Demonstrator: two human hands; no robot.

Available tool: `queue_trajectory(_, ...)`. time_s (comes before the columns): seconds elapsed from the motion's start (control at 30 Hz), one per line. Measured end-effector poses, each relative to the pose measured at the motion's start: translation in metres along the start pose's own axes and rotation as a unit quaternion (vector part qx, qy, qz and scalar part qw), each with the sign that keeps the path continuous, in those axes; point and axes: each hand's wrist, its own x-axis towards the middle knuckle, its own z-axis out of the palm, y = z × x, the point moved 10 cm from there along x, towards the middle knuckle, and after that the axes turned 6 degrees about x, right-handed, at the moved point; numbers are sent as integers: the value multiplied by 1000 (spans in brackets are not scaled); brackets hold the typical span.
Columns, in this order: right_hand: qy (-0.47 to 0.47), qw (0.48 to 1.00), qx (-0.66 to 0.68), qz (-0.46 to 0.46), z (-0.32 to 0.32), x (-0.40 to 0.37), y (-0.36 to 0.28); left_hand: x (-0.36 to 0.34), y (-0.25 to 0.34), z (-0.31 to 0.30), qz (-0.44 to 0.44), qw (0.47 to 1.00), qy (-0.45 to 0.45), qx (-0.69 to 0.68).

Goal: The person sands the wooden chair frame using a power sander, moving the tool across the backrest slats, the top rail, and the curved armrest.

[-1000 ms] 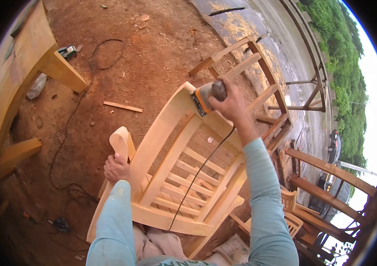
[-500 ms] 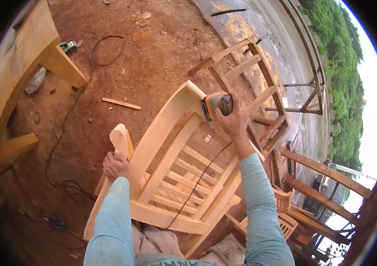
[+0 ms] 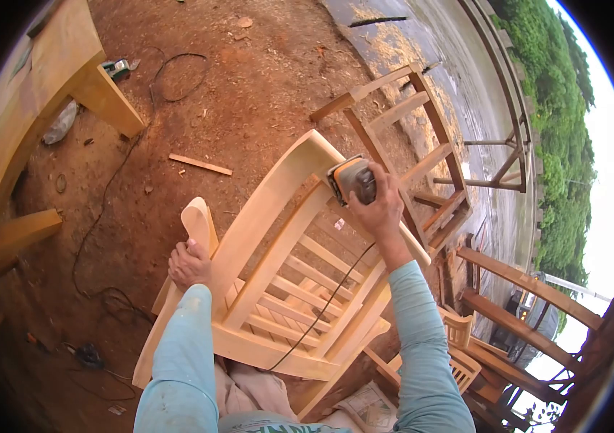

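A pale wooden chair (image 3: pixel 256 213) with a slatted back lies tilted before me. My right hand (image 3: pixel 379 206) is wrapped around an orange and grey electric sander (image 3: pixel 354 179), whose base rests against the top corner of the chair's frame. Across the slats runs a dark power cord (image 3: pixel 319 310). With my left hand (image 3: pixel 189 265) I grip the chair's armrest (image 3: pixel 195 220) near its rounded end; the fingers are closed around the wood.
On the left stands a large wooden piece (image 3: pixel 15 151) with thick legs. A loose wood strip (image 3: pixel 201 164) and a cable (image 3: pixel 98 238) lie on the dirt. A dark wooden frame (image 3: pixel 433 115) stands behind the chair, and a smaller slatted chair (image 3: pixel 458 328) is at the right.
The sander in my right hand has shifted slightly along the chair's top edge and turned a little. My left hand stays on the armrest.
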Motion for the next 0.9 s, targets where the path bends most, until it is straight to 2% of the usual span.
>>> queue_trajectory(0.1, 10, 1000, 6, 19, 2, 26, 10, 0, 0, 0, -2, 1000, -3, 3)
queue_trajectory(0.2, -5, 1000, 8, 14, 9, 39, -8, -1, 1, -1, -2, 1000, 1, 4)
queue_trajectory(0.3, -38, 999, 18, -23, 21, 21, -31, -1, 0, 0, -3, 1000, 2, 4)
queue_trajectory(0.33, -45, 997, 6, -62, 26, 10, -35, 0, 0, 0, -2, 1000, -1, 5)
queue_trajectory(0.43, -78, 995, -10, -59, 23, -15, -28, 1, 1, -2, -2, 1000, -8, 3)
queue_trajectory(0.5, -54, 998, -9, -26, 12, -16, -13, 0, 1, -2, -7, 1000, -10, -1)
queue_trajectory(0.7, 11, 999, 39, -5, -4, 30, 22, 0, 0, 1, 2, 1000, -9, 4)
queue_trajectory(0.73, -2, 999, 36, 36, -1, 38, 24, 0, 0, 1, -1, 1000, -11, 5)
queue_trajectory(0.83, -37, 999, 0, 19, 7, 52, -1, -1, 1, -1, -5, 1000, -14, 7)
queue_trajectory(0.9, -50, 998, 31, -4, 13, 43, -16, -1, 1, -2, -7, 1000, -12, 6)
